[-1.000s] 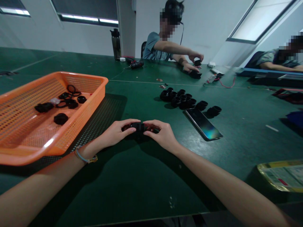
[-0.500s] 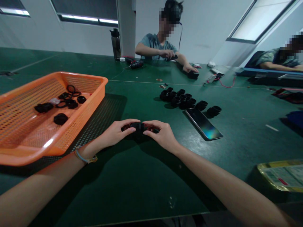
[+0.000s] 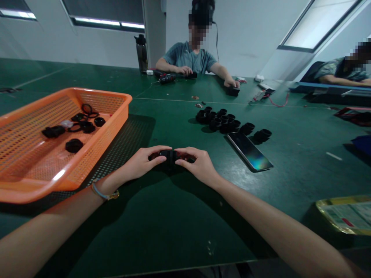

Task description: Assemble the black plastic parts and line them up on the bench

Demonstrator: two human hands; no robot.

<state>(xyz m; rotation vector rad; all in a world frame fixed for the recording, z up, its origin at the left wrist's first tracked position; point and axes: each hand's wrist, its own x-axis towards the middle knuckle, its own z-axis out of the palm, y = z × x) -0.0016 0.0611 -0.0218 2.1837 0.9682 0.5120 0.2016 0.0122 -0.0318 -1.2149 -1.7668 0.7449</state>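
Both my hands grip a black plastic fitting point(image 3: 171, 155) from its two ends, above the green table point(image 3: 179, 216). My left hand point(image 3: 147, 159) pinches the left end between thumb and fingers. On the other end, my right hand point(image 3: 197, 162) closes with its thumb in front and fingers behind. The fingers hide part of the fitting, so its full shape cannot be made out. Beyond my right hand stands a cluster of similar black round fittings point(image 3: 223, 120). A smartphone point(image 3: 251, 152) lies to the right, beside the cluster.
An orange basket point(image 3: 101, 154) at left holds several black fittings and rings. A yellow-edged package point(image 3: 344, 214) lies at right. Across the table, a person point(image 3: 188, 58) handles dark blocks near a power drill point(image 3: 167, 78) and a bottle point(image 3: 142, 54). Another person point(image 3: 333, 73) sits far right.
My hands and the fitting stay almost in place. The person across has shifted left and lowered the dark piece in one hand to the table.
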